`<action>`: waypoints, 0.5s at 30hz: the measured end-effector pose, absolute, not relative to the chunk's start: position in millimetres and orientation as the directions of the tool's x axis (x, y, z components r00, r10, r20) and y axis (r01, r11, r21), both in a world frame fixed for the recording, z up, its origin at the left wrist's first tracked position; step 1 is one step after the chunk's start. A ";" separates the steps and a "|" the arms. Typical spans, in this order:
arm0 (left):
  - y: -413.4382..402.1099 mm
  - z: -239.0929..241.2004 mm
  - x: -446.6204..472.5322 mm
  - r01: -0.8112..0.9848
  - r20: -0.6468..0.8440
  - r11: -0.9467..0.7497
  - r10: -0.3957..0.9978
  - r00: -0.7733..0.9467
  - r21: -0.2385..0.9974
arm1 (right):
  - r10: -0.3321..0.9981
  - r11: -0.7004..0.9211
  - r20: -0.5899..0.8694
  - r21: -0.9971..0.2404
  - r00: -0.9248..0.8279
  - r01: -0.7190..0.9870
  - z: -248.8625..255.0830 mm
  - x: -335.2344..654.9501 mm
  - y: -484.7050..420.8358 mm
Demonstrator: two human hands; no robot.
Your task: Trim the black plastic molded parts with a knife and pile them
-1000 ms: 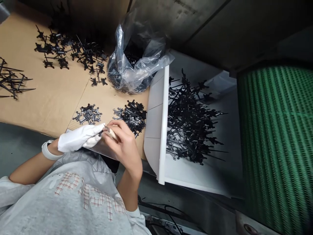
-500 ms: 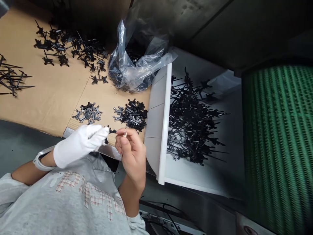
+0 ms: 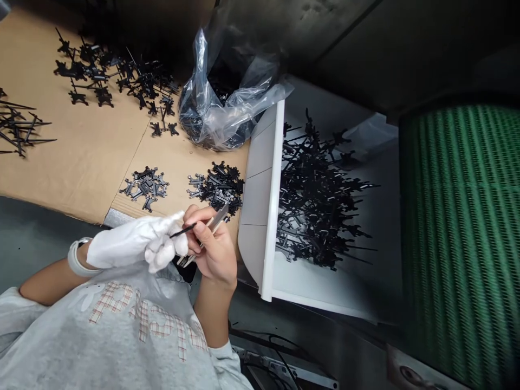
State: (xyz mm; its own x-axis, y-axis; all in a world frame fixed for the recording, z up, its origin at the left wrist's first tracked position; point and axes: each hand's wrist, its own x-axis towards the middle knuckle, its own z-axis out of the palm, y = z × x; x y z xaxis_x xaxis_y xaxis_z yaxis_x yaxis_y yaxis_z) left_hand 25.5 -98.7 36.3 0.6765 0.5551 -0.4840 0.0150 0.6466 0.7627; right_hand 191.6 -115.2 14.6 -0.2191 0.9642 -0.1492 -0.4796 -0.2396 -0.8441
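Both hands have come together since half a second ago: the left grip (image 3: 140, 244) has turned so its fingers curl upward, and the right grip (image 3: 213, 249), then a little apart, now meets it, its flat tool (image 3: 220, 215) tilted with the metal end showing.

The right grip is closed on that tool, and its thumb and forefinger also seem to pinch a slim black part (image 3: 183, 229). That part spans the gap between the hands, one end reaching the left fingers; whether those grasp it, I cannot tell. Holding tool and part together probably saves putting either down, and working close to the body likely steadies so small a thing.

A soft, wrinkled white glove covers the left grip; the right is bare, perhaps for finer feel. The tool has smooth pale sides and a dull metallic tip.

Just beyond the left grip, a pile of small black pieces (image 3: 144, 184), forked at the ends, lies on the brown-covered bench (image 3: 69, 173); a denser heap (image 3: 223, 184) lies just beyond the right. Farther beyond them sits a crinkled, see-through bag (image 3: 227, 116). To the right grip's right, a smooth white bin (image 3: 272, 216) contains a spiky tangle of long-stemmed black parts (image 3: 320, 200), presumably kept apart by its walls.
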 end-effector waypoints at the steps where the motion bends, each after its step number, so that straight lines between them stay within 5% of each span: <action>1: -100.5 34.7 28.3 -0.013 -0.470 0.646 0.569 0.675 0.763 | 0.967 -0.227 -0.151 -0.877 -0.205 -0.425 14.1 191.8 -115.6; 5: -103.9 33.7 35.1 -0.095 -0.451 0.599 0.689 0.568 0.795 | 0.993 -0.067 -0.056 -0.991 -0.099 -0.112 18.6 197.5 -124.8; 9: -101.5 38.4 29.6 -0.093 -0.456 0.576 0.726 0.514 0.813 | 0.996 0.082 0.069 -0.970 -0.063 0.229 29.9 203.7 -139.4; 15: -103.0 51.9 33.5 -0.074 -0.470 0.587 0.710 0.525 0.806 | 0.962 0.255 0.199 -0.901 -0.190 0.352 39.5 204.5 -145.8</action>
State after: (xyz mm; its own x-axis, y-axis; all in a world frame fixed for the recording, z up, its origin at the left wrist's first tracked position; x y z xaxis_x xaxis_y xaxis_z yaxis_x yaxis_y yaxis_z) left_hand 33.5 -103.0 51.9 0.5245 0.7102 -0.4696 -0.0737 0.5874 0.8059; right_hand 204.5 -145.8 39.5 -0.1895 0.9616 0.1986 0.3519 0.2554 -0.9005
